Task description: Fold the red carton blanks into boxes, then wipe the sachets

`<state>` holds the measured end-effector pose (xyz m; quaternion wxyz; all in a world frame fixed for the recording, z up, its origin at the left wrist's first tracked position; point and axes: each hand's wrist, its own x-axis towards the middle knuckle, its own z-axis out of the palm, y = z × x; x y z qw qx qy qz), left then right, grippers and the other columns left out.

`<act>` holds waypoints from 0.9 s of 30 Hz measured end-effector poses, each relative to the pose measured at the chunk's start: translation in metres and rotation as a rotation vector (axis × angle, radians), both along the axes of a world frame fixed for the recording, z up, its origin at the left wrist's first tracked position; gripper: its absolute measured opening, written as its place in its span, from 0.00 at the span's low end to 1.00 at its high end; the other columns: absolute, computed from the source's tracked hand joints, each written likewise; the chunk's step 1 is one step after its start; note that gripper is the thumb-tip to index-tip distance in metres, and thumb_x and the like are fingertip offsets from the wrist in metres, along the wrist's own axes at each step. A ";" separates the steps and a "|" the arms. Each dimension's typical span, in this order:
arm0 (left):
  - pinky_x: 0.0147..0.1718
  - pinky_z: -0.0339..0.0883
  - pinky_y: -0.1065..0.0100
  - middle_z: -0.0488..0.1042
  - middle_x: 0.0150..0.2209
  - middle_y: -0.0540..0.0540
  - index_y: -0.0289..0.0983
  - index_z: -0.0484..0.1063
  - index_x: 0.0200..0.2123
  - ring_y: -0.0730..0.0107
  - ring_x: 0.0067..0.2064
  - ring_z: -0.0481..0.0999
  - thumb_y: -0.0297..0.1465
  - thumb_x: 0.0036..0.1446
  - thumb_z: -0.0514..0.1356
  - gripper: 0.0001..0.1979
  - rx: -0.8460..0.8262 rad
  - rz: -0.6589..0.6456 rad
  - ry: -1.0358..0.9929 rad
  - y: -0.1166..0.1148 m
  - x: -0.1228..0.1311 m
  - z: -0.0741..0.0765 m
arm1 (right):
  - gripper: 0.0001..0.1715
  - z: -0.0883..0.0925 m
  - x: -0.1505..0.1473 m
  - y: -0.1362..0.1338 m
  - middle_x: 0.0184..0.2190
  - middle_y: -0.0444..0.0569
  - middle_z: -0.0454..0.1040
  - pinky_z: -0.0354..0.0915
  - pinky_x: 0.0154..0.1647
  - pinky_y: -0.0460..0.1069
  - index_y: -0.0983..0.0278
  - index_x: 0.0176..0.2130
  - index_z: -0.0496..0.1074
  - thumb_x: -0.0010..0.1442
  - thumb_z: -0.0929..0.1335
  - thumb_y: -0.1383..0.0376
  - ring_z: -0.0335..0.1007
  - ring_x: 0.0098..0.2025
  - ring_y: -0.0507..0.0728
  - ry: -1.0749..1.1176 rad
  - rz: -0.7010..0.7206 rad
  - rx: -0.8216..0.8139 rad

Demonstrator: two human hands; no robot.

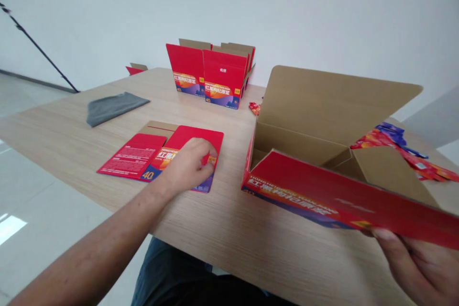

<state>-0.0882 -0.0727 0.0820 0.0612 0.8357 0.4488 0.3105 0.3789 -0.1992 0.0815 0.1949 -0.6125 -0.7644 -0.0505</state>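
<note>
A flattened red carton [129, 160] lies on the table, printed with white and yellow lettering and a "40". Over its right part is my left hand [191, 162], its fingers curled in; the fingertips are partly hidden, so whether they pinch anything does not show. At the right stands an opened red carton [304, 191], tilted, its brown inside and raised flaps showing. My right hand [412, 258] grips this carton by its lower front side, the thumb on the outer face and the other fingers mostly hidden.
Several standing red cartons [224, 79] with raised flaps are at the back. A folded grey cloth [116, 107] lies on the left of the table [218, 244]. Red and purple packets [412, 150] lie behind the opened carton. A dark slanted pole [43, 50] stands beyond the table.
</note>
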 end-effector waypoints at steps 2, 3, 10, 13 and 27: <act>0.51 0.71 0.57 0.79 0.41 0.42 0.37 0.75 0.39 0.56 0.48 0.77 0.27 0.55 0.57 0.09 -0.120 0.084 0.145 0.029 -0.011 -0.004 | 0.26 0.007 -0.007 0.020 0.23 0.51 0.76 0.70 0.26 0.59 0.54 0.29 0.77 0.69 0.60 0.49 0.76 0.26 0.67 -0.052 -0.016 0.040; 0.53 0.71 0.58 0.79 0.42 0.42 0.37 0.77 0.40 0.55 0.49 0.78 0.27 0.55 0.57 0.10 -0.165 0.123 0.200 0.044 -0.017 -0.007 | 0.27 0.010 -0.013 0.031 0.23 0.52 0.76 0.69 0.25 0.59 0.54 0.28 0.76 0.70 0.59 0.49 0.75 0.26 0.68 -0.076 -0.026 0.062; 0.65 0.61 0.52 0.73 0.61 0.36 0.35 0.73 0.59 0.51 0.65 0.70 0.36 0.65 0.56 0.22 -0.274 0.415 0.312 0.097 -0.040 -0.059 | 0.30 0.011 -0.071 0.114 0.20 0.53 0.70 0.64 0.30 0.57 0.55 0.22 0.67 0.72 0.58 0.50 0.70 0.27 0.65 -0.122 -0.037 0.225; 0.67 0.58 0.46 0.71 0.64 0.38 0.38 0.72 0.61 0.50 0.67 0.67 0.38 0.66 0.55 0.23 -0.301 0.402 0.315 0.097 -0.042 -0.074 | 0.30 0.011 -0.096 0.150 0.20 0.53 0.69 0.63 0.31 0.55 0.56 0.22 0.65 0.73 0.57 0.49 0.69 0.28 0.63 -0.121 0.026 0.264; 0.68 0.57 0.43 0.71 0.63 0.42 0.43 0.73 0.59 0.50 0.66 0.68 0.39 0.64 0.59 0.22 -0.317 0.425 0.331 0.099 -0.038 -0.077 | 0.27 -0.023 -0.216 0.272 0.34 0.61 0.78 0.65 0.39 0.55 0.67 0.39 0.76 0.73 0.56 0.55 0.72 0.37 0.64 -0.080 0.187 0.328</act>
